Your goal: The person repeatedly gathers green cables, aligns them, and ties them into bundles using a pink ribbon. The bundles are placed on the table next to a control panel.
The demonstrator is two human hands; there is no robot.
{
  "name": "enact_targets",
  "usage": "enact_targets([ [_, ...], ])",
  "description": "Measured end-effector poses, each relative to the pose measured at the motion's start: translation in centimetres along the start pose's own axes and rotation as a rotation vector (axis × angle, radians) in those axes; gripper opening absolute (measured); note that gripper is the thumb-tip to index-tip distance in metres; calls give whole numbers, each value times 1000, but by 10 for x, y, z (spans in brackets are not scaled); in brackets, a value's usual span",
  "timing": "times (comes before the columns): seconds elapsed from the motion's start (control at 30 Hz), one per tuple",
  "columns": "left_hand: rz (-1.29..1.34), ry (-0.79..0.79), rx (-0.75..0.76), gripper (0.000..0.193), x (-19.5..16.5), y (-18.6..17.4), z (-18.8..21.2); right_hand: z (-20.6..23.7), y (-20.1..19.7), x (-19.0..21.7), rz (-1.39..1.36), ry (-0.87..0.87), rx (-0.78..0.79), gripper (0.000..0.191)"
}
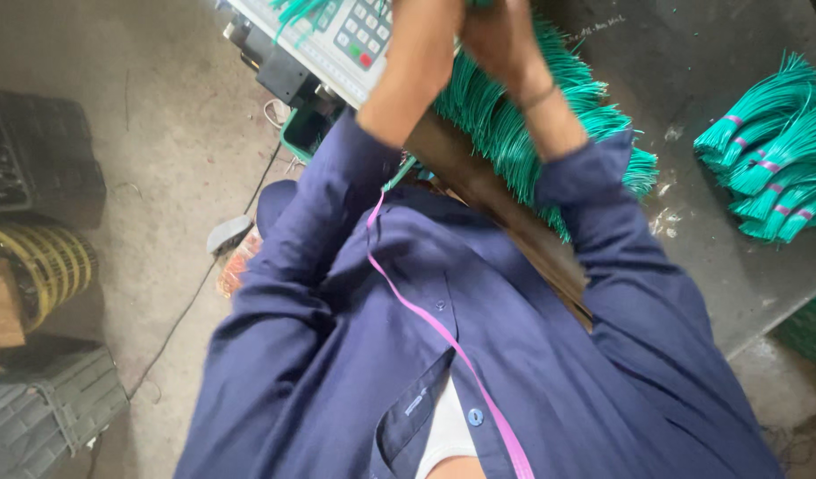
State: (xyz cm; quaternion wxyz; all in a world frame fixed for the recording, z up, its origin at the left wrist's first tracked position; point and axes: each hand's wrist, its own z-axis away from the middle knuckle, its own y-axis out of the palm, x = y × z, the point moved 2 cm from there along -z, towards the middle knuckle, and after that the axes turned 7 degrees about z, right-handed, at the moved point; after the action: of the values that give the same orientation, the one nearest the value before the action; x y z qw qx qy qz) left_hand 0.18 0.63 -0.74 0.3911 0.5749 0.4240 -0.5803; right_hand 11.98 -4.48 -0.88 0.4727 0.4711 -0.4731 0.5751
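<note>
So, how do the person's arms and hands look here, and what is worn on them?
Both arms wear dark blue sleeves, the left sleeve and the right sleeve pushed up so the forearms are bare. The right wrist carries a thin dark band. The hands are bare, without gloves, and mostly cut off at the top edge.

Green wires point(514, 124) look like glossy plastic, shirt point(354, 319) is matt navy cloth, bench point(718, 257) is rough stained grey, wooden edge.

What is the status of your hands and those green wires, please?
Both hands raised together at frame top, grip cut off. Loose green wires below on table. Tied bundles far right.
</note>
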Motion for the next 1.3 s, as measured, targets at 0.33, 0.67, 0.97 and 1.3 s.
enact_targets([
  [0.33, 525, 122, 575, 18, -126, -145, 63, 88, 79, 75, 393, -213, 68, 21],
  [0.67, -154, -819, 977, 35, -83, -164, 141, 79, 185, 109, 1210, -591, 166, 14],
  [0.97, -451, -589, 598, 29, -71, -180, 165, 165, 48, 169, -240, -623, 963, 18],
  [1.3, -1143, 197, 866, 16, -137, -93, 121, 167, 81, 118, 242, -571, -219, 14],
])
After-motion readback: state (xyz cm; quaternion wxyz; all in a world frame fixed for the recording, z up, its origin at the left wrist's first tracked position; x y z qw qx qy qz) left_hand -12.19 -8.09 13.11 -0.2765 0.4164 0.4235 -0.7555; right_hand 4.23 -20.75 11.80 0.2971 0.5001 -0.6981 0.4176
